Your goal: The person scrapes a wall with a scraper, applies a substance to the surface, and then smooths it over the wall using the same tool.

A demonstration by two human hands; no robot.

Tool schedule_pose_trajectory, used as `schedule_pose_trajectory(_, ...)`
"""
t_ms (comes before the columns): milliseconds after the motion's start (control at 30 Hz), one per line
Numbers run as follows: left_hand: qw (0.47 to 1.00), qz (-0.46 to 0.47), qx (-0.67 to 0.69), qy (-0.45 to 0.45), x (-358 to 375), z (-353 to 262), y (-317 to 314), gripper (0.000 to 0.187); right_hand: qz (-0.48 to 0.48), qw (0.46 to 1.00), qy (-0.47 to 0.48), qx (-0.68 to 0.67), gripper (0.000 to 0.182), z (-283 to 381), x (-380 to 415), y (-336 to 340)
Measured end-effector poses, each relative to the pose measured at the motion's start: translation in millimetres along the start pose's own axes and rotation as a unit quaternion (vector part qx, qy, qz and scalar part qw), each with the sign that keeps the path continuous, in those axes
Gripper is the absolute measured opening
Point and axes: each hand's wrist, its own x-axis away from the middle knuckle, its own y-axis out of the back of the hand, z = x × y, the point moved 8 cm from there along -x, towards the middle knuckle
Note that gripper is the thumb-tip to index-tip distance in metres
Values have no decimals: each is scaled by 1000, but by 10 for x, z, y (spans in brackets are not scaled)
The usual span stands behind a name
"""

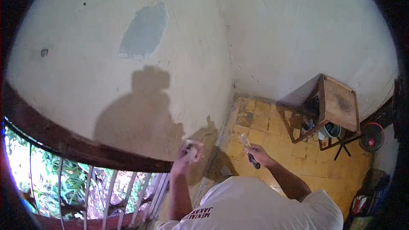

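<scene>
My right hand [259, 155] is closed around a putty knife [244, 140], its pale blade pointing up and its dark handle showing below the fingers. My left hand [189, 155] is near the wall corner, its fingers curled round something pale and whitish that I cannot make out. Ahead is the off-white wall [93, 85], with a grey patch [145, 30] on its upper part. The shadows of my head and hands fall on this wall.
At lower left is a barred window [89, 191] with a dark frame and plants outside. A wooden table [341, 104] stands by the right wall, with a bucket [330, 130] beneath. A small fan [372, 138] is beside it. Yellow tiles [272, 145] cover the floor.
</scene>
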Motion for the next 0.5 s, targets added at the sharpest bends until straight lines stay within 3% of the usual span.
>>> schedule_pose_trajectory(33,1000,3,-3,0,-19,-201,67,37,-1,1000,12,-8,22,108,-108,-66)
schedule_pose_trajectory(100,987,-39,-89,-126,-56,-716,265,51,-6,999,26,-19,21,298,-248,-206)
schedule_pose_trajectory(200,979,-16,-87,-185,-117,-1035,553,44,-21,999,29,-28,20,453,-418,-313)
schedule_pose_trajectory(300,982,8,-53,-179,-172,-1206,669,47,-14,996,59,-65,20,521,-478,-381)
schedule_pose_trajectory(367,972,-27,-77,-219,-170,-1268,753,49,-15,997,23,-77,20,558,-458,-382)
schedule_pose_trajectory(433,984,-10,-95,-148,-274,-1085,929,49,-2,994,35,-102,21,541,-529,-339)
schedule_pose_trajectory(500,978,7,-94,-187,-270,-1267,692,49,12,991,44,-123,24,549,-610,-297)
